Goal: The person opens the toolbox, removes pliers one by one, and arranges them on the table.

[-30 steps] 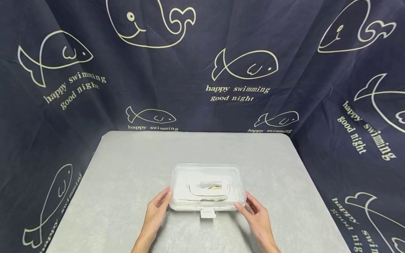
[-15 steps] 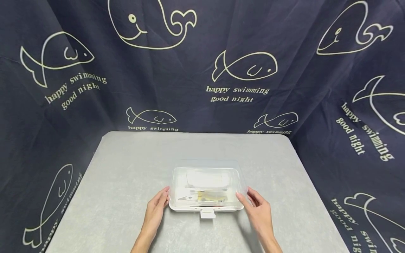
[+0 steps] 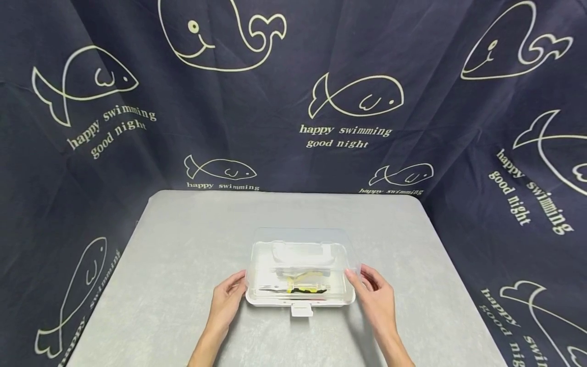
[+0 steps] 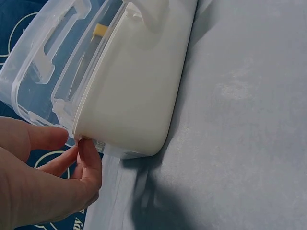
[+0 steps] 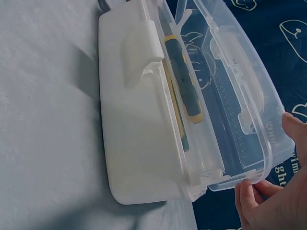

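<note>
A white plastic storage box (image 4: 129,91) sits on the table with its clear hinged lid (image 5: 266,139) tilted partly up. At the box's left end, my left hand (image 3: 228,297) holds the rim near the corner with curled fingers. My right hand (image 3: 377,296) grips the raised lid's right side, thumb on one face and fingers at the rim. A dark handle with yellow ends (image 5: 184,79) shows inside; what tool it belongs to is unclear. The white front latch (image 3: 301,310) hangs loose. A carrying handle (image 3: 302,253) is set into the lid.
The grey table (image 3: 197,224) stretches out behind the box and to both sides. A dark blue curtain (image 3: 275,102) printed with fish and whales rises at the back and along both sides.
The lid has swung up from nearly closed, with my right hand rising along with it. My left hand has stayed at the left end, and the box base has hardly moved.
</note>
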A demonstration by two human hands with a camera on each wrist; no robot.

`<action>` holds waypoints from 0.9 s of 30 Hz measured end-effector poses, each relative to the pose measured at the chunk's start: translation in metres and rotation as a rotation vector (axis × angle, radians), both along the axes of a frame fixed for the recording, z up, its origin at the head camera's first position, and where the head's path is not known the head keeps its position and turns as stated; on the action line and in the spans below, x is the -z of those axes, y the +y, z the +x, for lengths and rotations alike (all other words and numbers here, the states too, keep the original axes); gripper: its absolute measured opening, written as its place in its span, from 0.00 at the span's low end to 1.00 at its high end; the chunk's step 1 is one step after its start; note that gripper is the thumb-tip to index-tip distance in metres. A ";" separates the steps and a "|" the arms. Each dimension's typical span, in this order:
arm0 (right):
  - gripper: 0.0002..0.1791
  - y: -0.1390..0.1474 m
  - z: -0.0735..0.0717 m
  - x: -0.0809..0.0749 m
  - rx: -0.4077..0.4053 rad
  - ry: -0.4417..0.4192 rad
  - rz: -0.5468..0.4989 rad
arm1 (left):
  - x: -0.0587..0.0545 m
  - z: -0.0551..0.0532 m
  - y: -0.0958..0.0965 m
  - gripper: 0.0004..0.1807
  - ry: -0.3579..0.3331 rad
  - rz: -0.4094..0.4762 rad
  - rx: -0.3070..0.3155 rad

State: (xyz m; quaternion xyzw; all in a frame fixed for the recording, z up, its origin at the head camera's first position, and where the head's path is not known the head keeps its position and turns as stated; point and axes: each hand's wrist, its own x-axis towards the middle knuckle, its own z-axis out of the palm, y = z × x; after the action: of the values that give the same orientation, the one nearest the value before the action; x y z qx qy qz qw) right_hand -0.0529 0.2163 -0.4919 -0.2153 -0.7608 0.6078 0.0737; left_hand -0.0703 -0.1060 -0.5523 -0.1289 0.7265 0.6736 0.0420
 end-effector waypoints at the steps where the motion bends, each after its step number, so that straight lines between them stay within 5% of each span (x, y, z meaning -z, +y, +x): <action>1: 0.35 0.000 -0.001 0.000 0.005 0.003 0.001 | 0.000 -0.001 0.000 0.22 0.001 0.009 -0.002; 27: 0.28 0.005 -0.028 -0.011 -0.002 0.078 0.053 | 0.003 -0.017 -0.007 0.29 -0.097 0.103 0.059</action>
State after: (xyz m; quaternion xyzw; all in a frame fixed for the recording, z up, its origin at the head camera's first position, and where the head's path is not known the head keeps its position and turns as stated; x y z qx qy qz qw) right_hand -0.0812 0.2210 -0.4805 -0.1886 -0.7734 0.5954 0.1084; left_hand -0.0876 -0.1134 -0.5553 -0.1373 0.6917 0.7014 0.1035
